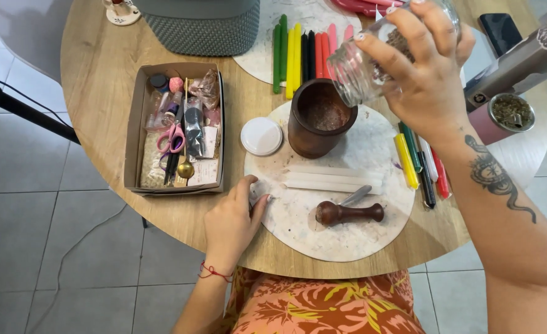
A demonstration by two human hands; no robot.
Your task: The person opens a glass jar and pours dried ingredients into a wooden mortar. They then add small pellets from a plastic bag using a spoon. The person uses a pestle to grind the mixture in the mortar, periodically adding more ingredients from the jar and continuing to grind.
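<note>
Table (100, 74): a round wooden top on which everything is laid out within arm's reach
Round mat (372, 154): a pale marbled disc kept under the working pieces, judged to spare the wood
Cardboard box (138, 124): set at the left, small tools gathered in it, pink scissors (173, 137) among them
Wooden mortar (318, 117): stood upright on the mat, directly beneath the jar's mouth so that whatever falls is caught
Glass jar (363, 68): tilted mouth-down over the mortar, dried brown matter seen inside
Right hand (431, 80): wrapped around the jar, fingers clasped on the glass
Left hand (231, 219): loosely curled, nothing gripped, fingertips pressed on the mat's edge, apparently to steady it
Pestle (348, 213): laid on its side on the mat
White lid (262, 136): put down beside the mortar, kept out of the way
Coloured candles (298, 52): lined up behind the mortar
</note>
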